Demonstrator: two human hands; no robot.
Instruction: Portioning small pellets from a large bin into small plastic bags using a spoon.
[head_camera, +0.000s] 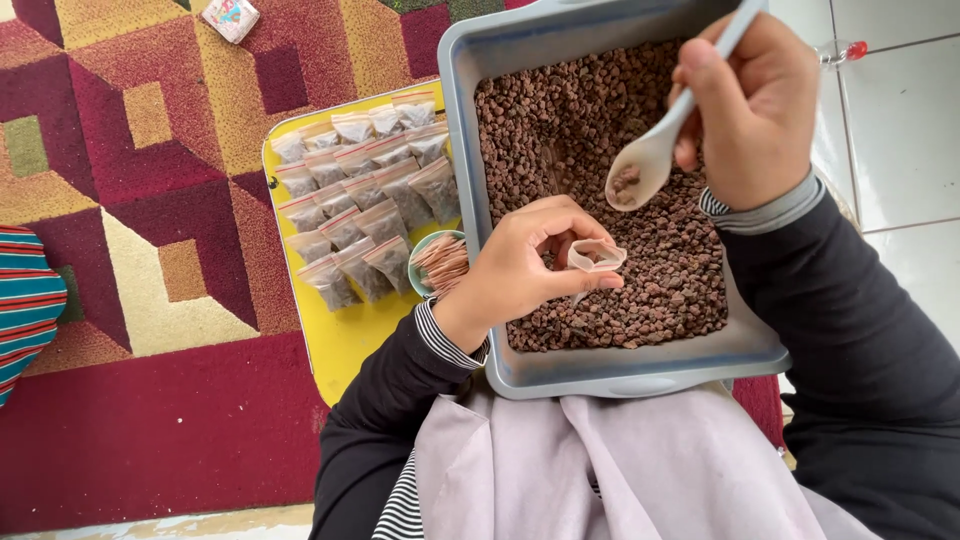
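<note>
My left hand (525, 265) pinches a small clear plastic bag (596, 256) and holds its mouth wide over a grey tray (470, 120) filled with small brown pellets (570, 130). My right hand (755, 100) grips the handle of a white plastic spoon (650, 155), whose bowl carries a few pellets just above and to the right of the bag. Both hands hover over the tray, which rests on my lap.
A yellow tray (345, 335) to the left holds several filled, sealed small bags (365, 190) in rows. A small bowl (428, 245) of empty bags sits at its right edge. A patterned red rug (150, 200) lies beneath; white floor tiles (900, 130) are at right.
</note>
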